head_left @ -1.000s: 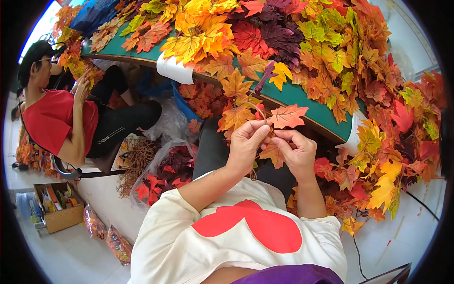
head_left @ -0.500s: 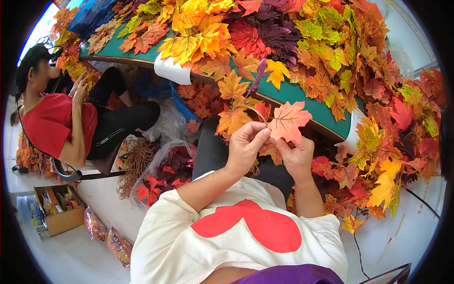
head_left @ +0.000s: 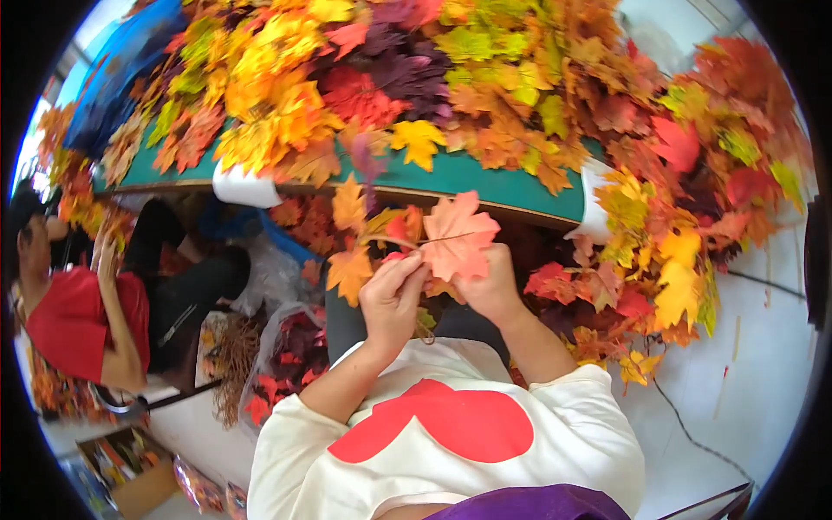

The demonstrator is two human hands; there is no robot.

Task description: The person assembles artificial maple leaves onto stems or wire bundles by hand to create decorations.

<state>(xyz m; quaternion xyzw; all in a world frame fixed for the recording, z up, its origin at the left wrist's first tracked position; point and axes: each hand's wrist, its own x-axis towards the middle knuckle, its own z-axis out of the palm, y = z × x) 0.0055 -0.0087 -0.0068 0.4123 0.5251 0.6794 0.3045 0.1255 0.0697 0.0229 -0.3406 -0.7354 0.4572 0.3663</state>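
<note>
- Orange fabric leaf [head_left: 459,236] stands just above both hands, its thin stem pinched by the left hand [head_left: 392,299].
- Right hand [head_left: 491,286] grips the leaf's base.

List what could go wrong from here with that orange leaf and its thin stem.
1. The left hand pinches the thin stem only at the fingertips; a stem that thin could bend or slip out.
2. The right hand holds the orange leaf from behind, so a tug might tear or crease it.
3. Loose leaves crowd the green table edge just above the hands; a raised elbow could knock some to the floor.
</note>
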